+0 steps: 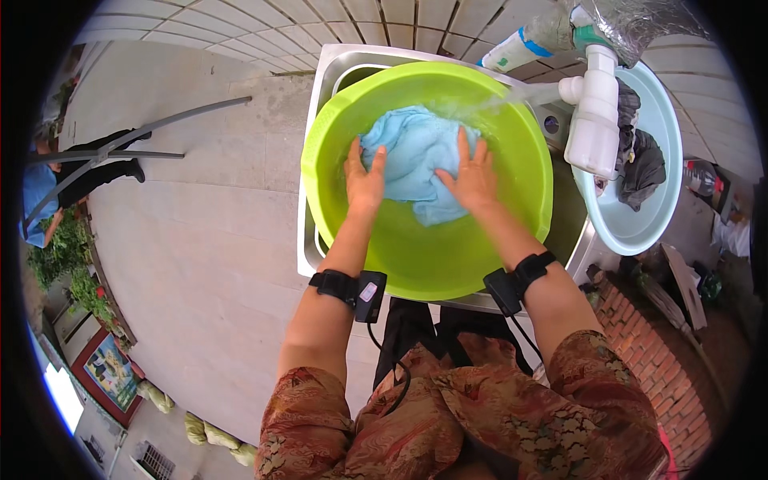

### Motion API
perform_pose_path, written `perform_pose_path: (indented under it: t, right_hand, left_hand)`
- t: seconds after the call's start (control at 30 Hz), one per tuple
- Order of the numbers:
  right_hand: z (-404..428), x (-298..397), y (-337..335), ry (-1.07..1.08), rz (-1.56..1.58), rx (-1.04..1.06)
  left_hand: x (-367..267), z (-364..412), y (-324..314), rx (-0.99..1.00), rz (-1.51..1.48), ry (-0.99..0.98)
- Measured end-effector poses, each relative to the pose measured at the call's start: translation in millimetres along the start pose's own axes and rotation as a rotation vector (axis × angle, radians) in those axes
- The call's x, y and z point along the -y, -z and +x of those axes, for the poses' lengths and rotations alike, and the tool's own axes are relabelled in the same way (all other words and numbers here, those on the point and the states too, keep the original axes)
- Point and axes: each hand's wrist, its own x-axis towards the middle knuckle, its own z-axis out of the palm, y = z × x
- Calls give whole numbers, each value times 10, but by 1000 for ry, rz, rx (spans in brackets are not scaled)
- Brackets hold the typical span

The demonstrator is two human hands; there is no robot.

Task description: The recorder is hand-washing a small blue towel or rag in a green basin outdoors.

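A light blue cloth [420, 156] lies bunched in a large green plastic basin [318, 150], which rests on a stainless steel sink [307, 240]. My left hand [366, 180] is at the cloth's left edge, fingers apart. Over the cloth's right side my right hand [474, 174] is spread, its fingers touching or close above it; which of the two I cannot tell. Neither hand grips anything. Water streams into the basin from a white plastic pipe fitting [591, 120] at the upper right.
Right of the sink stands a pale blue basin [645, 234] holding dark, wet-looking cloth [642, 171]. A tiled wall [360, 24] rises behind the sink. Low red brickwork [654, 360] is at the lower right. At the far left are a person [90, 174] and a grey metal frame [174, 119].
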Motion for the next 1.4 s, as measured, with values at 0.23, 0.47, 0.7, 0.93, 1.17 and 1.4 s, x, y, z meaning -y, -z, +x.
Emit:
perform_pose_path:
  t: [0.23, 0.47, 0.7, 0.93, 1.17, 1.4]
  right_hand:
    - [155, 106, -389, -72, 1018, 214]
    - [-523, 913, 938, 251, 732, 25]
    - [121, 28, 344, -264, 391, 336]
    - [146, 70, 235, -78, 45, 253]
    - [-9, 508, -115, -58, 985, 312]
    - [-528, 864, 899, 194, 701, -34]
  left_hand:
    - [-111, -125, -450, 282, -493, 410]
    - [-553, -438, -301, 561, -1165, 610]
    - [-769, -649, -309, 172, -651, 369]
    - [-100, -131, 9, -56, 10, -36]
    - [55, 2, -275, 402, -569, 461]
    - [-681, -612, -292, 403, -1038, 534]
